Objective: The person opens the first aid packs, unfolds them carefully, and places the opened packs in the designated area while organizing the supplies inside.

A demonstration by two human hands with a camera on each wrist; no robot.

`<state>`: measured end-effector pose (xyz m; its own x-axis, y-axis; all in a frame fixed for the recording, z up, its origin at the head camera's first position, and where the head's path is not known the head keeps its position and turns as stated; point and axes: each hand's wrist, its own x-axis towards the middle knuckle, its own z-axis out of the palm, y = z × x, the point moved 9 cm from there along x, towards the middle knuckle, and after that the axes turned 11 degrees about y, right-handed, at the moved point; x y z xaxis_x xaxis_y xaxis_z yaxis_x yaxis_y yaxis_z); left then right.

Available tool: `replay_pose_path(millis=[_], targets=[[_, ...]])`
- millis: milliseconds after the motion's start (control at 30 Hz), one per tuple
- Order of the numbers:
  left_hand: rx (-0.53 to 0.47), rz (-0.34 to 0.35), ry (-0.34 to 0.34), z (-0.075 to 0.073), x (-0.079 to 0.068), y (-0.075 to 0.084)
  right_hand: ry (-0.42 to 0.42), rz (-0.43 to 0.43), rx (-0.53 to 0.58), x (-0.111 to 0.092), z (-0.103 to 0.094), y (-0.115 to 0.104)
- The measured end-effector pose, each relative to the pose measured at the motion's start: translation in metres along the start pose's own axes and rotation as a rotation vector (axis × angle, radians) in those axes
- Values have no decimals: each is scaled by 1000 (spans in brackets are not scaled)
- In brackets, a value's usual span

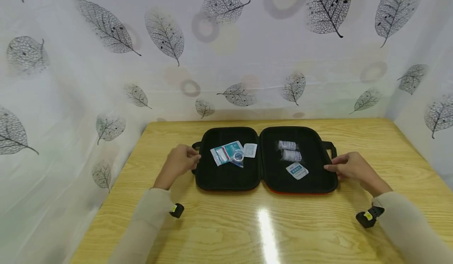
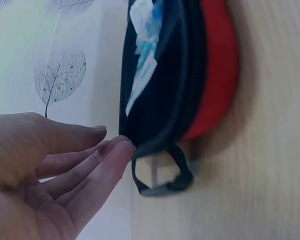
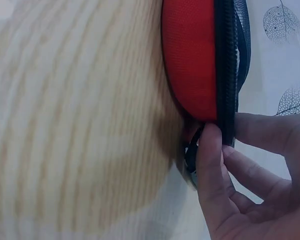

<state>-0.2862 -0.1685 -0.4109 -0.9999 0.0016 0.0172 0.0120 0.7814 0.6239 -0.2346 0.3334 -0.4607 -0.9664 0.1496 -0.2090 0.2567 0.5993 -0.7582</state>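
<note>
A black-lined, red-shelled zip case (image 1: 226, 179) lies unfolded flat on the table. Its left half holds a teal-and-white packet (image 1: 223, 154), a small clear roll (image 1: 238, 156) and a white sachet (image 1: 250, 150). Two wrapped white bandage rolls (image 1: 291, 156) and a blue-and-white sachet (image 1: 297, 170) lie in the right half. At the case's left edge, by a strap handle (image 2: 167, 190), my left hand (image 1: 178, 161) touches the rim with nearly straight fingers, thumb apart. My right hand (image 1: 354, 167) pinches the right rim between thumb and fingers, near the other handle (image 1: 330, 148).
The wooden table (image 1: 212, 224) extends in front of the case and to both sides. Behind it and at the sides hangs a white leaf-patterned cloth (image 1: 247, 59). A small black device (image 1: 177, 210) sits at the left wrist, another (image 1: 366, 219) at the right.
</note>
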Motion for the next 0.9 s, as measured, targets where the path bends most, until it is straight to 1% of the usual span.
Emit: replay_pose_path(millis=[100,167,267,400,500,600,667,767,900], targets=[[-45,-17,-30,7,6,7,2,18,-5,1,0,4],[-55,-23,-41,11,9,11,3,30,-4,1,-1,6],[-59,-52,-46,18,15,14,5,52,4,1,0,9],[-50,-101,-56,28,20,15,5,85,10,0,1,13],[-83,-132,-97,36,21,14,5,90,18,-1,2,14],[-183,-163,-151,46,20,12,10,80,24,-1,2,13],[-266,-186,-168,51,20,10,14,73,28,-1,2,13],[-378,-219,-159,54,22,6,17,67,24,-1,2,12],[-451,-234,-134,54,24,4,15,65,20,-1,3,11]])
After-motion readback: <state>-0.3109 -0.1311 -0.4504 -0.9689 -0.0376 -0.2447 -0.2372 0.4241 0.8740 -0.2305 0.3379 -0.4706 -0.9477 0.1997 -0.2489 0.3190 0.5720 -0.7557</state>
